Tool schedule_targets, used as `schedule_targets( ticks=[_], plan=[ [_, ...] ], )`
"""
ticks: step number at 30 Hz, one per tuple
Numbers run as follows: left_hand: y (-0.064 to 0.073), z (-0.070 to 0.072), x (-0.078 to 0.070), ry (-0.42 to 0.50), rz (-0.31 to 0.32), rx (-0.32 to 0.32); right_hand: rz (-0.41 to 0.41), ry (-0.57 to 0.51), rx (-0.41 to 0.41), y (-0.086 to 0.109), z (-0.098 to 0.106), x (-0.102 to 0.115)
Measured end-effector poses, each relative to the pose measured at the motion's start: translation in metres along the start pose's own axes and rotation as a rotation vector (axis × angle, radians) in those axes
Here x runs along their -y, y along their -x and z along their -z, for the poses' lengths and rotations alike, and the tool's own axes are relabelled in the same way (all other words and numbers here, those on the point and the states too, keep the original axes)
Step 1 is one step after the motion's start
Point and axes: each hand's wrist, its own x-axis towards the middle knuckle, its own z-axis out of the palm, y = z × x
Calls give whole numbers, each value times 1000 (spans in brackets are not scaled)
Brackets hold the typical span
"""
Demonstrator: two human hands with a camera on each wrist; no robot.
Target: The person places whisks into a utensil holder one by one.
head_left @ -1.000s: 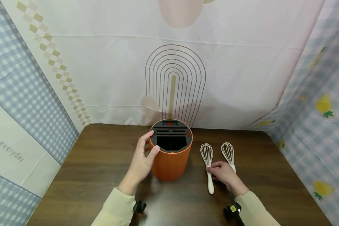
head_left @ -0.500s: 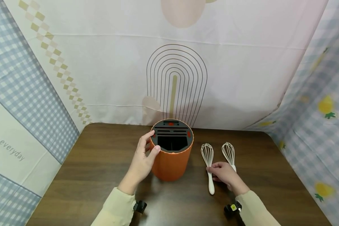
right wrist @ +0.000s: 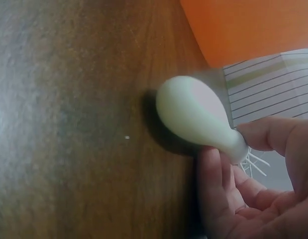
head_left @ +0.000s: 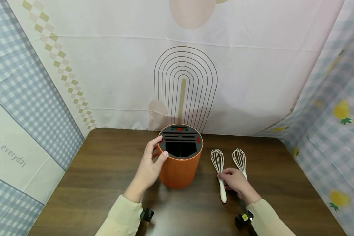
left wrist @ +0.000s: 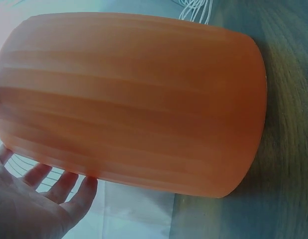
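Observation:
An orange round utensil and knife holder (head_left: 177,173) stands upright on the table, its black slotted top (head_left: 180,139) facing up. My left hand (head_left: 148,167) holds it by the left side near the rim, thumb at the front and fingers round the far side. In the left wrist view, the fingertips (left wrist: 86,191) touch its orange wall. To the right, my right hand (head_left: 235,182) pinches a white whisk (head_left: 223,191) where the handle meets the wires. Its rounded handle end (right wrist: 191,107) shows close up in the right wrist view. A second white whisk (head_left: 239,159) lies beyond that hand, its handle mostly hidden.
Dark brown wood tabletop (head_left: 106,157) lies under everything. A pale printed cloth (head_left: 121,82) hangs behind the back edge. Checked cloths hang at the left (head_left: 44,82) and the right (head_left: 327,147).
The pinched whisk's handle end has swung slightly to the right. Both hands keep their holds, and the whole head view has shifted a little.

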Motion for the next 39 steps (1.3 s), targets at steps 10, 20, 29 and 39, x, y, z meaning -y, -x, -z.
schedule_targets(
  ticks=[10,20,29,39],
  plan=[
    [0,1,1,2,-3,2,137,-174,12,5,10,28],
    [-3,-2,26,-10,-14,-7,413,-357,-33,21,31,76],
    [-4,-3,40,-32,-37,1,556,-626,-34,35,45,109],
    [-3,-3,38,-47,-28,-1,561,-805,-18,37,51,125]
  ],
)
